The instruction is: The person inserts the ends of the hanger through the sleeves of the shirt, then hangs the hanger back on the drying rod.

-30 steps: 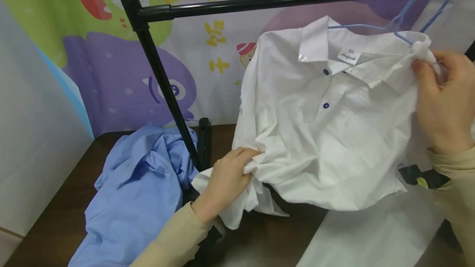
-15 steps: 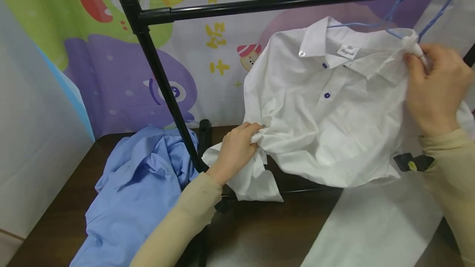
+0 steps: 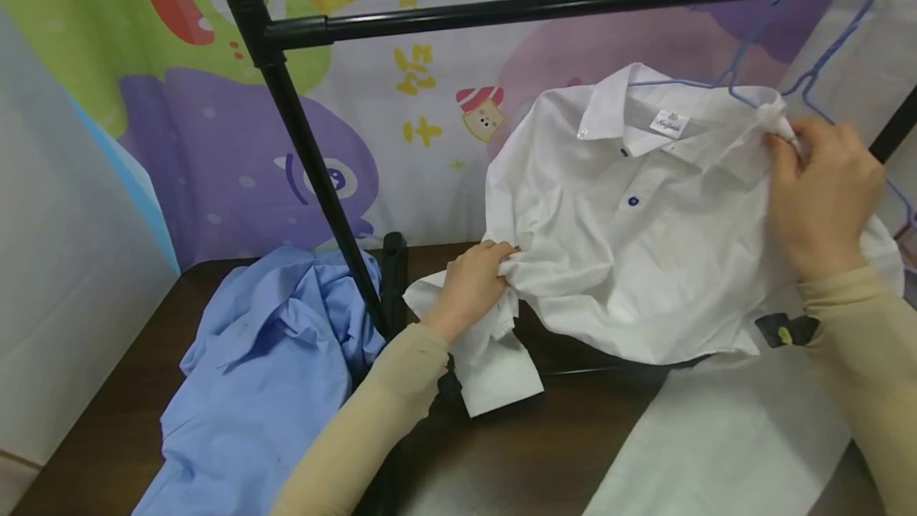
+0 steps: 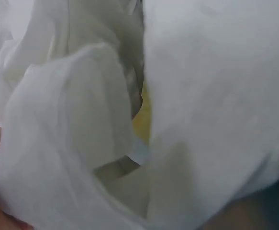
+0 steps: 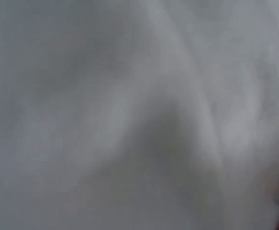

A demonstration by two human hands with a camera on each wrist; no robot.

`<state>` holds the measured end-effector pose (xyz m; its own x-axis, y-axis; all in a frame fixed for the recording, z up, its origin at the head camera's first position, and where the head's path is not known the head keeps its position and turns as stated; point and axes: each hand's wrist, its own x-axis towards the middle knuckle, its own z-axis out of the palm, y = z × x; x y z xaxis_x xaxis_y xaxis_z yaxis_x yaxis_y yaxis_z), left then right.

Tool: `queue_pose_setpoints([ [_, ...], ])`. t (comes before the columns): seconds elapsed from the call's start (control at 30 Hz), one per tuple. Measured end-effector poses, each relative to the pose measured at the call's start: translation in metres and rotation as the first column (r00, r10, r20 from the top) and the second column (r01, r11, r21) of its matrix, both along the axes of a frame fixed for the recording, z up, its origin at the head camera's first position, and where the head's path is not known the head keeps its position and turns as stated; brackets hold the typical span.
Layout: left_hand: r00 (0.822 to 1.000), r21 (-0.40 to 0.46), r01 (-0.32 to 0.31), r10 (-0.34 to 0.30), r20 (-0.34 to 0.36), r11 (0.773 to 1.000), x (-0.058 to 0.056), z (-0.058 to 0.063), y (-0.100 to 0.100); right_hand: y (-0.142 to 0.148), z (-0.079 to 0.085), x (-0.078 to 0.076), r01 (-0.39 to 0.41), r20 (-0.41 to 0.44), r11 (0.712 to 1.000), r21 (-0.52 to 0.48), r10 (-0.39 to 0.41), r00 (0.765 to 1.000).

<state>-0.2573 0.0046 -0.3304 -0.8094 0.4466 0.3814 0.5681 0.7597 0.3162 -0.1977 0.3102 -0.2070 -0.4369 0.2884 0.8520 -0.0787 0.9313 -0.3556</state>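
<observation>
Across the back, from 9 to 2 o'clock, a printed backdrop point(image 3: 243, 158). Toward 6 o'clock, a dark brown table point(image 3: 487, 468). Before the backdrop, a black rack point(image 3: 310, 151), with a rail point(image 3: 573, 10) crossing 12 o'clock. Below that rail, at 3 o'clock, a white shirt point(image 3: 688, 253), collar point(image 3: 607, 110) uppermost, lower folds sagging. At 8 o'clock, crumpled, a blue garment point(image 3: 265, 381); at 5 o'clock, a white cloth point(image 3: 723, 436), too plain to identify. Held at 2 places: by the right hand point(image 3: 824, 189), at 3 o'clock, pinching the shoulder edge beside the collar; by the left hand point(image 3: 469, 289), just under centre, gripping bunched fabric, probably sleeve. Toward 1 o'clock, a blue hanger point(image 3: 756, 29), with 1 arm reaching the collar; cannot tell how far inside. Just beside, another blue hanger point(image 3: 845, 34). Inside the collar, a label point(image 3: 669, 124); lower, a dark blue button point(image 3: 634, 201). Judging by the loose creases: light, soft, limp, not slippery, hardly fragile. Best taken by collar or shoulder, likely the stiffest parts; less securely by the body, apt to bunch.
</observation>
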Motion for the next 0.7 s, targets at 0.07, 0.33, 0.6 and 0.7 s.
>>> queue_pose_setpoints([
  [0.07, 1.0, -0.024, -0.005, 0.006, 0.02, 1.0, 0.0, -0.004, 0.002, 0.0, -0.004, 0.0, -0.001, -0.006, 1.0, 0.003, 0.001, 1.0],
  [0.33, 0.996, -0.117, 0.022, -0.012, 0.09, 0.993, 0.0, -0.023, 0.005, -0.003, -0.009, 0.001, -0.002, -0.032, 1.0, 0.003, 0.002, 0.999],
  [0.6, 0.973, -0.327, 0.084, -0.008, 0.229, 0.941, 0.004, -0.037, 0.01, -0.005, -0.011, 0.001, -0.006, -0.021, 1.0, -0.019, 0.005, 1.0],
  [0.7, 0.968, -0.377, 0.103, -0.006, 0.252, 0.921, 0.005, -0.041, 0.011, -0.005, -0.011, 0.001, 0.001, -0.021, 1.0, -0.022, -0.001, 1.0],
])
